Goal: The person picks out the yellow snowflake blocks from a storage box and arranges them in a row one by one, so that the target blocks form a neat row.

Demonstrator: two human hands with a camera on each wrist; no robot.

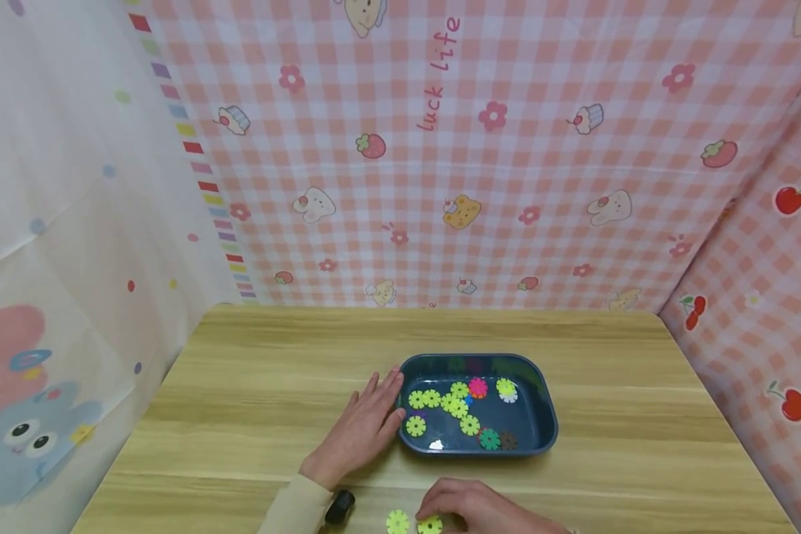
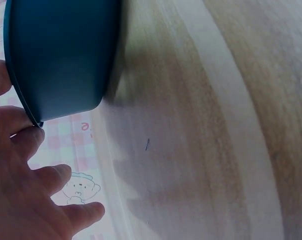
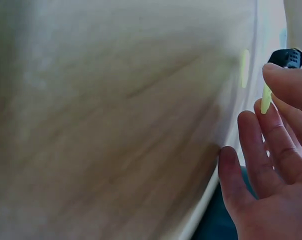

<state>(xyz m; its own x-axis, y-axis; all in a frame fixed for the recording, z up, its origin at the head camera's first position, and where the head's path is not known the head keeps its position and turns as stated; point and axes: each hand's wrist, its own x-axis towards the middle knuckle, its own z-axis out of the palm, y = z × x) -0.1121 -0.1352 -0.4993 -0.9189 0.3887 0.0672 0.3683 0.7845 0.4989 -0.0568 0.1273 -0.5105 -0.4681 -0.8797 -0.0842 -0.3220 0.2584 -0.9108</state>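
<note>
A dark blue plastic tray [image 1: 550, 437] stands on the table with several notched snowflake discs inside, mostly yellow-green. My left hand [image 1: 367, 423] lies at the tray's left end, fingers spread and touching the rim; in the left wrist view the hand [image 2: 26, 170] meets the tray's outer side [image 2: 61, 60]. My right hand [image 1: 474, 508] is in front of the tray, near the lower edge of the head view. It pinches a yellow snowflake disc [image 1: 430, 526], seen edge-on between thumb and finger in the right wrist view [image 3: 265, 100]. Just left of it lies another yellow disc [image 1: 397, 522].
In the tray are also a pink disc [image 1: 478, 387], a green disc [image 1: 489, 439] and a brown disc [image 1: 509, 441]. A black device [image 1: 340, 507] sits at my left wrist. Patterned cloth [image 1: 400, 185] hangs behind the wooden table [image 1: 294, 341] and at both sides.
</note>
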